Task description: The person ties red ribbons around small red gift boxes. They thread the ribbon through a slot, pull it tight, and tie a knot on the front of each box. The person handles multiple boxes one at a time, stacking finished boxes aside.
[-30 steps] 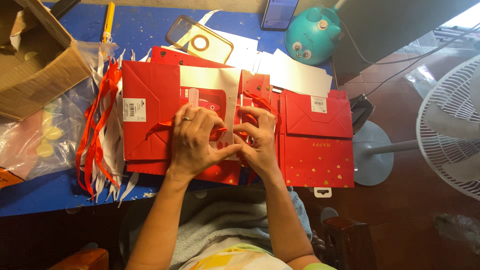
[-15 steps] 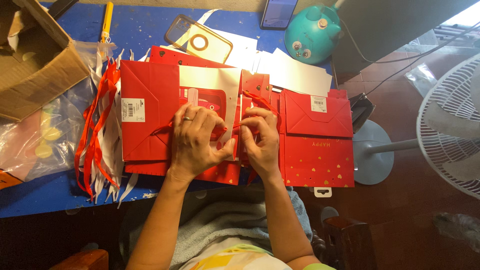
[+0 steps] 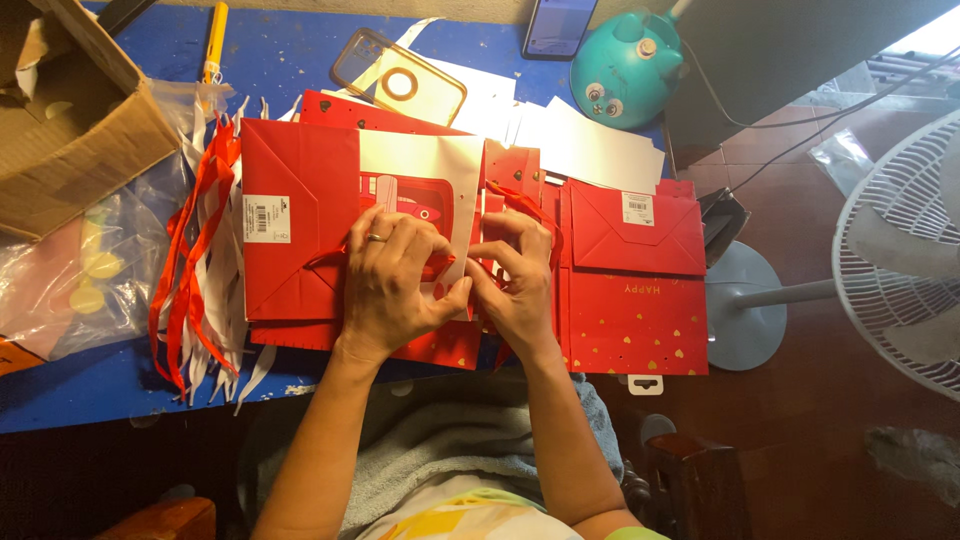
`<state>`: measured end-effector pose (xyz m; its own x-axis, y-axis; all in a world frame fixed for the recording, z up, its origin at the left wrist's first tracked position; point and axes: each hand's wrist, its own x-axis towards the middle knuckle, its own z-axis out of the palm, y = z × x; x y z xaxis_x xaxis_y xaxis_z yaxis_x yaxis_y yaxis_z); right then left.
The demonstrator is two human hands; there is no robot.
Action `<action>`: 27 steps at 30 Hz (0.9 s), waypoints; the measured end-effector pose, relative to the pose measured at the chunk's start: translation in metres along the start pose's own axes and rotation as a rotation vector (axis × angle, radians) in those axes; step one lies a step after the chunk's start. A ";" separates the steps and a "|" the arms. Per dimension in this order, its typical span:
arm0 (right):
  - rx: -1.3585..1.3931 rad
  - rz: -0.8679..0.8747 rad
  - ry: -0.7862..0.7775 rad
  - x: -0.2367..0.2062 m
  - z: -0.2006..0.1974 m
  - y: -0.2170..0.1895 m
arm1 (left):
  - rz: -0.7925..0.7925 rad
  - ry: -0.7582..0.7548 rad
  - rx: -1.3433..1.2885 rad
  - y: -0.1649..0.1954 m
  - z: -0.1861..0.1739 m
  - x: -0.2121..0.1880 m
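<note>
1. Barely anything had shifted since half a second earlier: both hands had stayed put on the bag, and the right hand's fingers had crept a touch lower along the bag's edge.
2. Left hand (image 3: 395,285), ring on one finger, was pressed flat on the folded red gift bag (image 3: 300,215), with its thumb and fingertips pinched shut on the bag's edge at about 4 o'clock from the palm.
3. Right hand (image 3: 515,275) was curled closed on that same edge, fingertips nipping what looked like a red ribbon handle (image 3: 520,200). Couldn't tell exactly how much was in the grip.
4. That bag lay on the blue table (image 3: 290,60) right in front of the person, on top of more flat red bags. Looked like light, stiff card that creases easily, so I'd hold it by the folded edge and not the thin ribbon.
5. At 3 o'clock from the hands sat another flat red bag with gold hearts (image 3: 635,310).
6. At 9 o'clock, a bundle of red and white ribbons (image 3: 200,270), then a clear plastic bag (image 3: 70,290).
7. Out at 10 o'clock a cardboard box (image 3: 70,120); at 12 a phone case (image 3: 400,85); at 1 a teal round gadget (image 3: 625,65).
</note>
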<state>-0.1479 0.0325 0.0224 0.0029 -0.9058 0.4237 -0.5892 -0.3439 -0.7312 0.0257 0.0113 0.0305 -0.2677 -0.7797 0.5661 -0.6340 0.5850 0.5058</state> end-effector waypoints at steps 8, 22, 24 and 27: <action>0.121 0.073 0.073 -0.004 0.001 0.009 | -0.007 -0.007 -0.002 -0.001 0.002 -0.002; 0.025 -0.023 -0.045 0.001 -0.006 -0.005 | 0.001 0.009 -0.008 -0.001 0.001 -0.002; 0.006 -0.018 -0.044 0.000 -0.005 -0.004 | -0.002 -0.001 -0.004 0.000 0.001 -0.003; 0.021 0.007 -0.016 -0.003 -0.002 0.002 | 0.000 0.000 -0.003 0.000 0.000 -0.003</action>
<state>-0.1504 0.0347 0.0209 0.0120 -0.9122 0.4095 -0.5721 -0.3422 -0.7454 0.0263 0.0136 0.0283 -0.2674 -0.7796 0.5663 -0.6317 0.5856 0.5080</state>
